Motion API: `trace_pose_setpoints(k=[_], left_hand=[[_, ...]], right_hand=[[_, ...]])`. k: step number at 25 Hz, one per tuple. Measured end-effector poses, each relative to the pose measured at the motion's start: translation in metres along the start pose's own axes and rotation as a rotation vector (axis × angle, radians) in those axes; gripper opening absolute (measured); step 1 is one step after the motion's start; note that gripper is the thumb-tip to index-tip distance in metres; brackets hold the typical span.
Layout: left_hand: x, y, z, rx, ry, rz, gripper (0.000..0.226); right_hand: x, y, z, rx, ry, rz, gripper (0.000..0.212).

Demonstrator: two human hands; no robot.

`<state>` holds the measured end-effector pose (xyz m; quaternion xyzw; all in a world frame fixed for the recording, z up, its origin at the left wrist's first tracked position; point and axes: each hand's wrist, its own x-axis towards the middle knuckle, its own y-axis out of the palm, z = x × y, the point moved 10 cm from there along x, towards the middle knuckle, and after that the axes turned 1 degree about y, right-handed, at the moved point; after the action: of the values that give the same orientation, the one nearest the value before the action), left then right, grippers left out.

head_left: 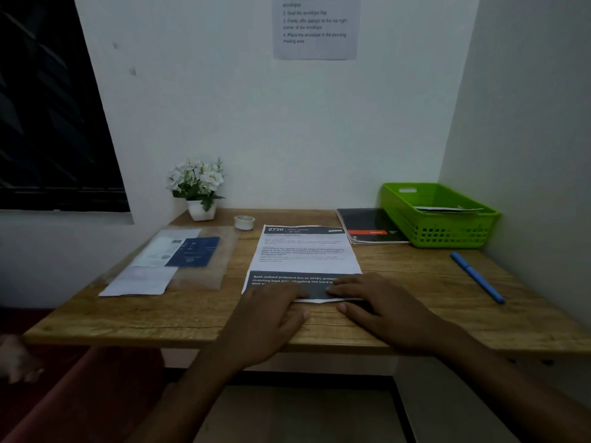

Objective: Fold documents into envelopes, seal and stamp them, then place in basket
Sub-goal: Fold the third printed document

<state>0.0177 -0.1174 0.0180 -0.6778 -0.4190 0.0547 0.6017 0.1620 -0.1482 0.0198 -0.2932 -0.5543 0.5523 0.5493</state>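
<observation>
The printed document (303,254) lies flat in the middle of the bench (160,314), square to the person, so the sheet can be folded against a hard surface. Both hands rest on its near edge. The left hand (271,311) covers the near left corner and the right hand (380,305) the near right part. The fingers of each are straight and spread, palms down, gripping nothing. They appear to pin the paper so it does not slide, and the near edge between them looks slightly raised. This suggests the first fold is only starting, so the task is at its first step for this sheet.

To the left, a clear sleeve (179,257) holds white and blue papers. These may be the envelopes and stamps, though the print is too blurred to tell. It sits within reach of the left hand but off the folding area. A tape roll (244,222) stands just behind the document, probably for sealing.

The green basket (454,233) sits at the far right corner against the wall, out of the way, with some flat papers (447,210) already in it. A dark notebook (367,225) lies just beside it and a blue pen (476,276) lies nearer the right edge. A potted flower (200,190) stands at the back left. An instruction sheet (315,27) hangs on the wall straight ahead, where it can be read while working.
</observation>
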Motion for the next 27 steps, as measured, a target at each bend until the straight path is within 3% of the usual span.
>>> trace_pose_setpoints(k=[3, 6, 12, 19, 24, 27], left_hand=[[-0.022, -0.004, -0.012, -0.016, -0.016, -0.06, 0.052], [-0.038, -0.008, -0.023, -0.016, -0.012, -0.131, 0.045], [-0.026, -0.021, -0.025, -0.149, -0.036, -0.05, 0.039], [0.068, -0.045, 0.058, -0.198, -0.174, -0.063, 0.016], [0.121, -0.032, 0.123, -0.192, -0.223, -0.047, 0.02], [0.123, -0.022, 0.145, -0.191, -0.27, -0.039, 0.026]], right_hand=[[-0.023, -0.004, 0.013, 0.022, -0.018, -0.02, 0.051], [-0.039, -0.003, 0.02, 0.017, -0.023, -0.057, 0.05], [-0.033, -0.019, 0.018, 0.201, -0.002, -0.114, 0.047], [0.06, -0.034, -0.032, 0.423, 0.09, -0.159, 0.016], [0.125, -0.015, -0.093, 0.227, 0.237, -0.145, 0.007], [0.14, 0.0, -0.116, 0.07, 0.318, -0.024, 0.034]])
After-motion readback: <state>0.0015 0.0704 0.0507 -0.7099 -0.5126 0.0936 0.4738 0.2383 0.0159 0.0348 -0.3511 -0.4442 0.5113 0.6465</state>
